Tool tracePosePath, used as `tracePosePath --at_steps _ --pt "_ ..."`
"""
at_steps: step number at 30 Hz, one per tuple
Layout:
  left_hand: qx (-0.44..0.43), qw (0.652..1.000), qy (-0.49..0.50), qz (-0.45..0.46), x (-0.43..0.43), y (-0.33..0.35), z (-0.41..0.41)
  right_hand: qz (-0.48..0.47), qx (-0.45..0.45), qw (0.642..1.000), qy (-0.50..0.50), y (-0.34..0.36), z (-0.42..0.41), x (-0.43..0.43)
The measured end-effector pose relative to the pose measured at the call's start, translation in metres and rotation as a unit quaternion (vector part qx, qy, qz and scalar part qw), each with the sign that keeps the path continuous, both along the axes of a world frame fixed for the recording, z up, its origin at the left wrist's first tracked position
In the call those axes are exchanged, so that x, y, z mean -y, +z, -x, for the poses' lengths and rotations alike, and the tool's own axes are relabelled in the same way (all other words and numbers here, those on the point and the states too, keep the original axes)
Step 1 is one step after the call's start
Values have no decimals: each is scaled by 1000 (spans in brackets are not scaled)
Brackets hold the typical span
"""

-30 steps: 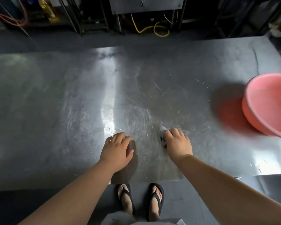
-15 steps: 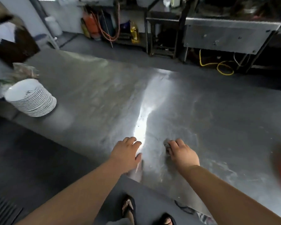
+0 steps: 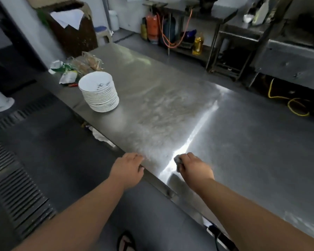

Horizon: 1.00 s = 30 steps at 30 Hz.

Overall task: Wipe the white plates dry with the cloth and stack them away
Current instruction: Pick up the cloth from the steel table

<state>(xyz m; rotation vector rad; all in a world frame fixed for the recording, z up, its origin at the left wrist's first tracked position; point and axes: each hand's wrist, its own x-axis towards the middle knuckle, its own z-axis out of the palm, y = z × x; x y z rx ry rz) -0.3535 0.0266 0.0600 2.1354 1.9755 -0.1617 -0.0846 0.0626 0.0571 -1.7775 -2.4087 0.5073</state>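
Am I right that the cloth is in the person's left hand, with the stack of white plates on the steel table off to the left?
Not quite: the head view shows the cloth in the right hand, not the left hand. The stack of white plates is on the steel table, off to the left.

Bare steel table [image 3: 243, 142] up to the stack of white plates [image 3: 100, 93]
From the left hand [image 3: 127, 169] on the near edge and the right hand [image 3: 195, 170] gripping the cloth [image 3: 178, 161], the way runs open to that 1 stack (far left, near the edge); crumpled food packets [image 3: 69, 73] crowd the corner behind it.
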Motion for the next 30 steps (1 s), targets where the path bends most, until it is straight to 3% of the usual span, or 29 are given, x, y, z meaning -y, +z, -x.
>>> tracePosePath --at_steps 15,30 --pt "-12 994 108 -2 8 9 270 -36 -1 991 129 7 267 -44" --pt "-2 993 119 -3 -93 2 360 -50 -3 995 90 -9 359 -159"
